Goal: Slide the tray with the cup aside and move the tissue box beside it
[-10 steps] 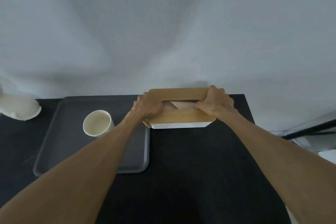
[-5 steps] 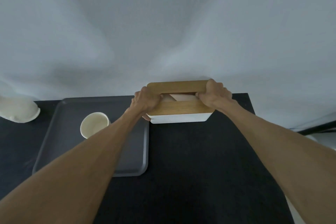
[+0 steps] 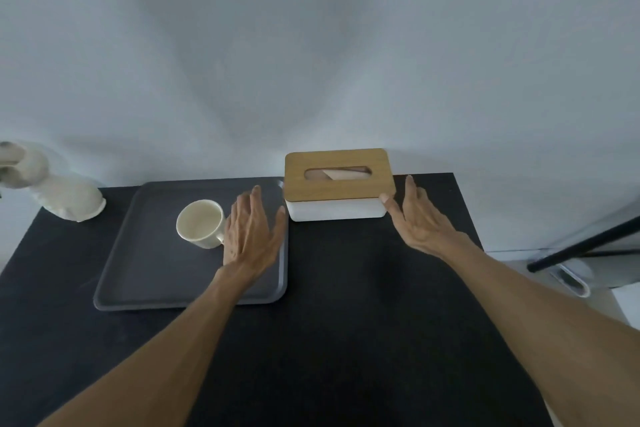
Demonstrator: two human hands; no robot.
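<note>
A white tissue box (image 3: 337, 210) with a wooden lid stands on the black table at the back, against the wall. Its left side is right beside the dark grey tray (image 3: 149, 263). A cream cup (image 3: 200, 224) stands upright on the tray. My left hand (image 3: 251, 232) hovers open over the tray's right part, between the cup and the box, holding nothing. My right hand (image 3: 420, 218) is open just right of the box, thumb tip at the box's front right corner.
A white ceramic figure (image 3: 57, 189) stands at the table's back left corner. The black table (image 3: 346, 305) ends at the right near a black rail (image 3: 585, 243) and a white object on the floor. A plain wall rises directly behind.
Both hands have let go of the tissue box and drawn back with fingers spread. The box now rests on the table beside the tray.
</note>
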